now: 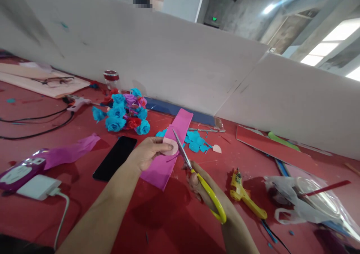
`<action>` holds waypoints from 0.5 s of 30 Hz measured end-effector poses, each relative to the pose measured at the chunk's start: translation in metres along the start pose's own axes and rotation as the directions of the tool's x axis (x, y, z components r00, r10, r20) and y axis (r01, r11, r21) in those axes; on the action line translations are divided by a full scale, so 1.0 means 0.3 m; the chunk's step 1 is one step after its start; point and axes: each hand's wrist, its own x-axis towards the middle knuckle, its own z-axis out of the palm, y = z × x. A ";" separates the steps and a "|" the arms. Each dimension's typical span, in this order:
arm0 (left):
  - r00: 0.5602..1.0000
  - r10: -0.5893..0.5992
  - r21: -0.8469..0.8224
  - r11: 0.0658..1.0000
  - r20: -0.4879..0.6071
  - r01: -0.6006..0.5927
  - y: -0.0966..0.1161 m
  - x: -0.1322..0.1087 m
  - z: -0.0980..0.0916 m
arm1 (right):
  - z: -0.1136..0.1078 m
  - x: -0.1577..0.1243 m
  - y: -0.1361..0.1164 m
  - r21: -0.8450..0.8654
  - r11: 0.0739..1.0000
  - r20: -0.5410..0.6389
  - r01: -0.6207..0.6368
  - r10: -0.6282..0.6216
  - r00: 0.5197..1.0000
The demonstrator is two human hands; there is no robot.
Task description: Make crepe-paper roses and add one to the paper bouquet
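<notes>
Scissor blades beside a pinched petal-shaped piece, above a magenta strip

Left hand [149,151]: thumb on top, fingers beneath, clamped on the pale pink petal piece [172,142]. Its rounded side projects past the thumb, presumably to leave the edge free for the blades. Cannot tell whether the magenta strip [160,170] is caught in the same pinch; it passes beneath.

Right hand [197,179]: fingers wrapped around the yellow handles of the scissors [184,154], tips pointing toward the table's far edge. Blades run just beside the piece's right side, an angle that probably suits following a curve. Blade gap too fine to judge.

Location: piece and strip over the middle of the red table [168,235], the strip slanting toward the far edge.

Around: blue petals [194,141] just beyond the blades, likely kept near as a pile; one loose pale petal [216,148] at their right. Black phone [115,158] left of the left hand. Paper flowers [116,111] nearer the far edge, apparently set out of the cutting space. Yellow glue gun [237,190] right of the right hand, seemingly within reach. Plastic bag [289,205] toward the table's right edge.
</notes>
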 end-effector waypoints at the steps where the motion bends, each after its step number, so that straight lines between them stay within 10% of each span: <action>1: 1.000 -0.002 -0.002 1.000 -0.001 0.002 0.000 0.000 0.000 | -0.006 0.002 -0.006 -0.043 0.999 0.016 0.011 -0.010 1.000; 15: 0.999 -0.032 0.061 0.998 0.044 0.029 -0.015 0.002 0.007 | -0.044 -0.013 0.041 -0.152 0.988 0.060 0.036 -0.027 0.998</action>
